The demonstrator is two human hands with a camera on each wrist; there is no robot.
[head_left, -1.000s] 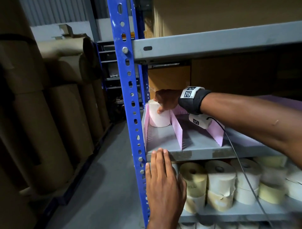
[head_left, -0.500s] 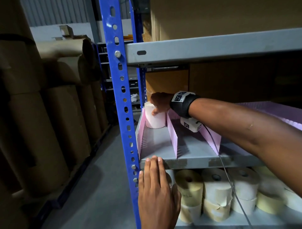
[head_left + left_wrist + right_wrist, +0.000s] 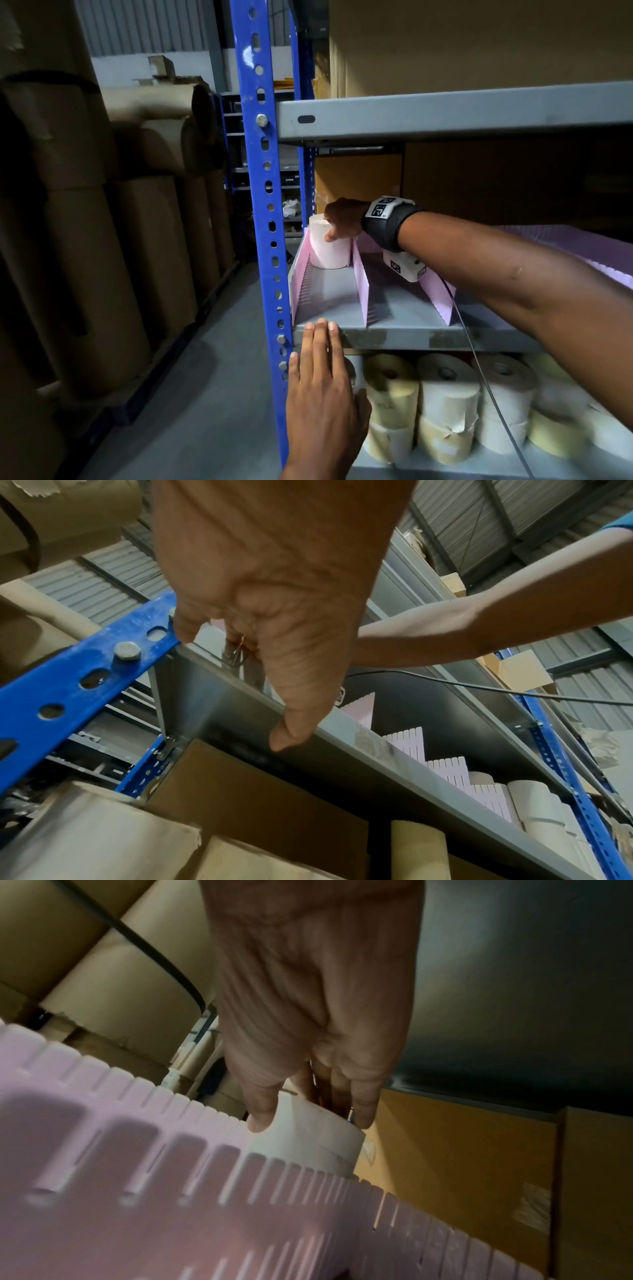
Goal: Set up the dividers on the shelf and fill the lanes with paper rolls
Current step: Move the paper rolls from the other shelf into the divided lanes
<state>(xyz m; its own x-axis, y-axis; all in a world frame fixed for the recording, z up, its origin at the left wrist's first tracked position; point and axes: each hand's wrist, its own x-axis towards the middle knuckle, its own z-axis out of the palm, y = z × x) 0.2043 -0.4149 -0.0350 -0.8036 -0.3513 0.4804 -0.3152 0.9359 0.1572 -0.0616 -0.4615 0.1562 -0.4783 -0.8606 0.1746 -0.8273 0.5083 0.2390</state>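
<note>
A white paper roll (image 3: 329,251) stands upright at the back of the leftmost lane on the grey shelf (image 3: 411,337). The lane lies between the left pink divider (image 3: 300,274) and the middle one (image 3: 361,284); a third divider (image 3: 438,294) stands further right. My right hand (image 3: 330,228) grips the roll's top, thumb on its near side. In the right wrist view, thumb and fingers of the right hand (image 3: 308,1119) straddle the roll (image 3: 308,1142) behind a divider (image 3: 171,1191). My left hand (image 3: 329,363) lies flat, straight fingertips on the shelf's front edge (image 3: 342,737).
Several cream and white rolls (image 3: 445,404) are stacked on the lower shelf. A blue upright (image 3: 267,205) bounds the shelf on the left, and an upper shelf (image 3: 445,113) hangs close overhead. Big brown rolls (image 3: 102,240) line the aisle. A cable (image 3: 479,370) hangs from my right wrist.
The view has shifted a little. My right hand stays on the roll at the back of the lane, and my left hand keeps its place on the shelf edge.
</note>
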